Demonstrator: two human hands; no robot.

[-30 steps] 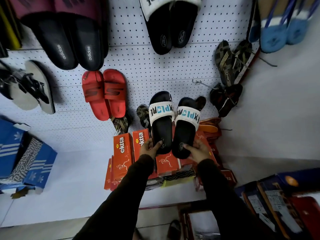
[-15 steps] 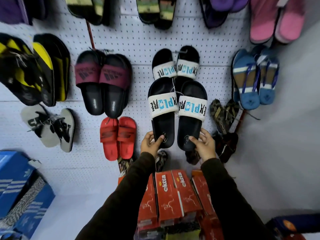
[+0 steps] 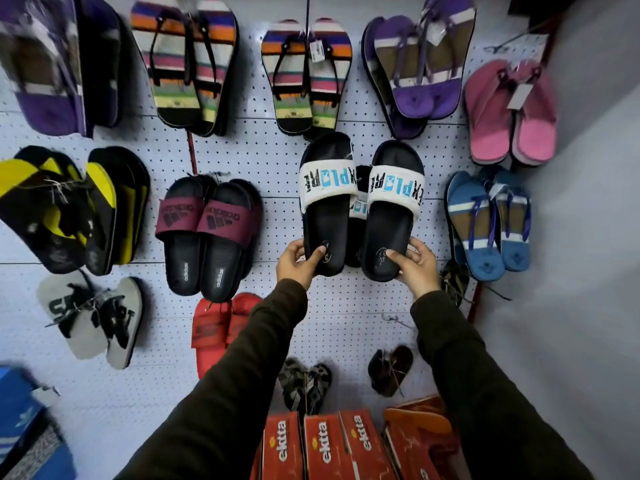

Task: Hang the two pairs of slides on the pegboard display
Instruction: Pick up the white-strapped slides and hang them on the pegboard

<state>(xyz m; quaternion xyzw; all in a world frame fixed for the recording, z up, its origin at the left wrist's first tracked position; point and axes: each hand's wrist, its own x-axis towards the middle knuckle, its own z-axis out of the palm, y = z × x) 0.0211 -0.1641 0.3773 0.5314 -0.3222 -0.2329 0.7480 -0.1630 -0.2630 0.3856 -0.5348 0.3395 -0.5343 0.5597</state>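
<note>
I hold a pair of black slides with white EXPLORE straps up against the white pegboard [image 3: 263,157]. My left hand [image 3: 297,262] grips the heel of the left slide [image 3: 327,202]. My right hand [image 3: 414,265] grips the heel of the right slide [image 3: 393,209]. Both slides stand upright, toes up, side by side. Behind them, in the gap between the two, part of another black EXPLORE slide [image 3: 356,216] shows, hanging on the board and mostly hidden.
Many pairs hang around: maroon-strap black slides [image 3: 207,233] to the left, red slides [image 3: 221,327] below them, blue flip-flops [image 3: 488,223] to the right, striped ones [image 3: 304,74] above. A bare hook [image 3: 394,319] sticks out below my right wrist. Red shoeboxes [image 3: 325,445] stand at the bottom.
Both hands have lifted the held pair higher up the board, and it now covers the hanging EXPLORE pair. My view has tilted upward, showing the upper rows.
</note>
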